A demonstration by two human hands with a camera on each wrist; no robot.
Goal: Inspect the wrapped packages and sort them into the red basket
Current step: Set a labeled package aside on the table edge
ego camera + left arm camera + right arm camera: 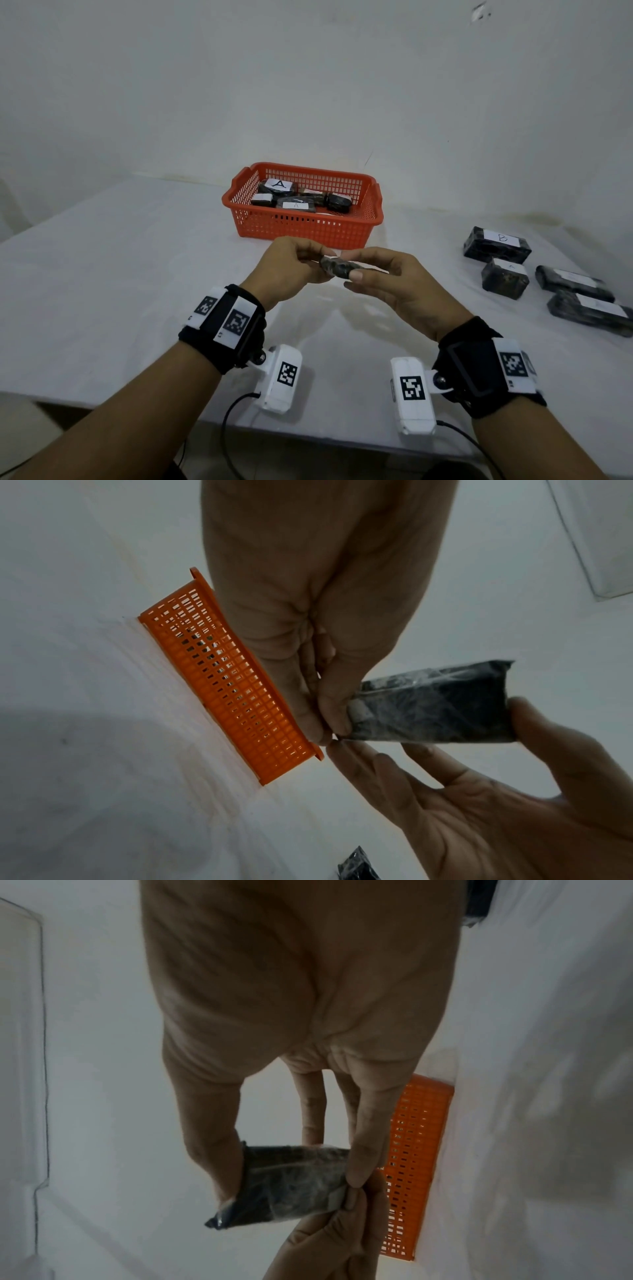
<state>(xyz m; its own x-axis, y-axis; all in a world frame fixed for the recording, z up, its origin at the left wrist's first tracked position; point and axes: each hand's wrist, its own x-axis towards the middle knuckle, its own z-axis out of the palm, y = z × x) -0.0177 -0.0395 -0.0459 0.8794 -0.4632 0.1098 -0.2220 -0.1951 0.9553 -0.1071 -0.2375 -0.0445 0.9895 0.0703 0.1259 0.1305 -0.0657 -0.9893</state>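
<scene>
A small dark package (337, 267) wrapped in clear film is held in the air between both hands, just in front of the red basket (344, 230). My left hand (291, 267) pinches its left end (356, 718) with fingertips. My right hand (387, 274) pinches the other end between thumb and fingers (356, 1164), the package (291, 1180) spanning them. The basket (226, 674) holds several dark wrapped packages, two with white labels marked "A" (280, 185).
Several more dark wrapped packages lie on the white table at the right: one labelled "B" (496, 246), a smaller one (505, 278), and two long ones (572, 283) (591, 312). The white wall stands right behind the basket. The table's front edge (308, 438) runs under my wrists.
</scene>
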